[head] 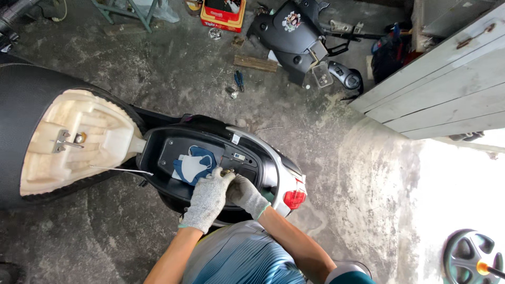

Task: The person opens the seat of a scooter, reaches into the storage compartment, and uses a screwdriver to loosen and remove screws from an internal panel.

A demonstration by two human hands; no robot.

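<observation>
With the scooter's seat already up, both gloved hands, left hand and right hand, pinch a small brass fitting at the storage tub's rear edge, not yet freed.

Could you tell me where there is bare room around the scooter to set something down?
Bare concrete floor lies between the open storage compartment and the pliers, and again right of the tail light. The compartment's rear is crowded: left hand, right hand and a blue-white cloth.
</observation>
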